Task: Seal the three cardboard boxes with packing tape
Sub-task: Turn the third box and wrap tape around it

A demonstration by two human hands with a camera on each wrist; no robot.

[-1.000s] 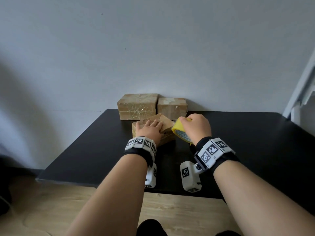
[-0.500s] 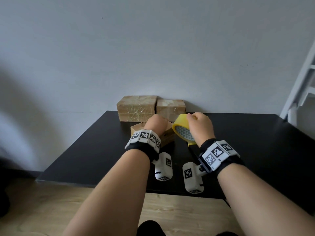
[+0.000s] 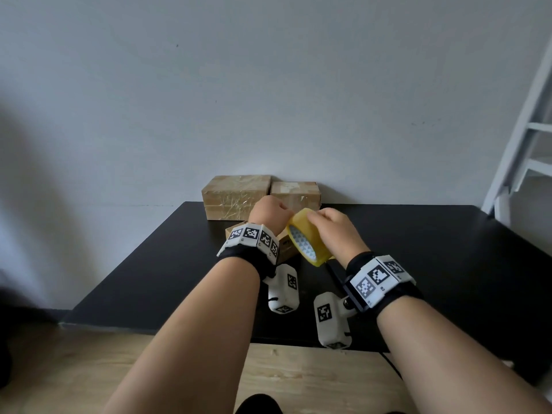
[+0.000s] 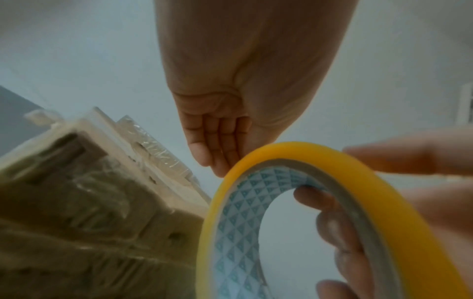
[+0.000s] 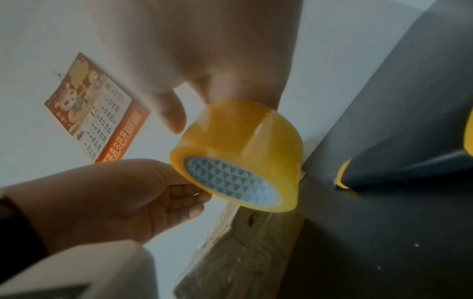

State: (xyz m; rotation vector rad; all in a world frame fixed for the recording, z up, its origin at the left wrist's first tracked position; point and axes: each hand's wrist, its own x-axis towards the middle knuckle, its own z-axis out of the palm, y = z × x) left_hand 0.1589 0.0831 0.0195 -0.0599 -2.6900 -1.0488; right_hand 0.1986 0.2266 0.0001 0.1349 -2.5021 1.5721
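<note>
I have the tape roll (image 3: 309, 236) up off the table (image 3: 448, 249), my right hand (image 3: 334, 231) curled round it: fingers hooked through the core, thumb over the outer winding. My left hand (image 3: 270, 213) is at the roll's top edge with fingers folded in toward the palm; I think its fingertips are picking at the loose end, but the wrist views are blurred and I cannot tell whether it has hold of any tape.

The step, as I judge it, is finding and lifting the free end. To do that well I should keep the roll steady in my right hand, run a nail across the winding until it catches the ridge, then peel squarely so the film does not split into a sliver.

The roll is a glossy yellow translucent band on a stiff core printed inside with blue and white triangles; it looks slick and likely to cling to itself.

Just beyond and below my hands sits the small cardboard box (image 3: 283, 249), matte brown, mostly hidden by my left wrist. Farther back, against the wall (image 3: 268, 100), stand two more boxes touching side by side: the larger left box (image 3: 236, 197) shows crinkled shiny film on its front, the right box (image 3: 295, 192) a pale patch on top.
</note>
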